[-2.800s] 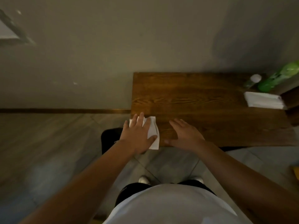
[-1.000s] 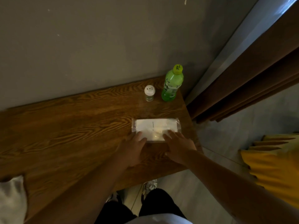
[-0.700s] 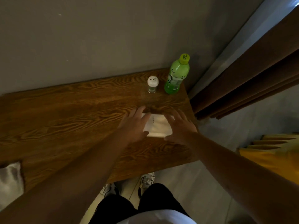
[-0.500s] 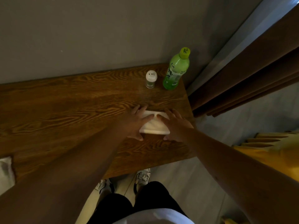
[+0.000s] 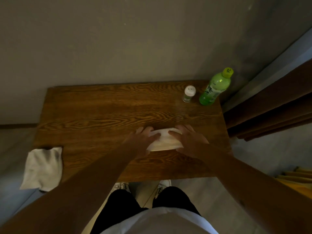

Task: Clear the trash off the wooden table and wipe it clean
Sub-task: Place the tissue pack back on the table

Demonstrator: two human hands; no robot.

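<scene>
A white tissue pack (image 5: 164,141) lies on the wooden table (image 5: 101,119), right of its middle. My left hand (image 5: 143,139) holds the pack's left end and my right hand (image 5: 189,141) holds its right end, fingers spread over its top. A white, slightly soiled wipe (image 5: 43,168) hangs over the table's front left corner, well away from both hands. Whether the pack is lifted off the wood I cannot tell.
A green drink bottle (image 5: 215,89) and a small white-capped shaker (image 5: 189,93) stand at the back right corner by the grey wall. Brown curtains (image 5: 273,105) hang to the right. Something yellow (image 5: 297,178) sits on the floor at the right.
The view has swung left, so the whole table and the wipe at its left corner show. Both hands stay on the tissue pack, which sits a little nearer the table's middle.
</scene>
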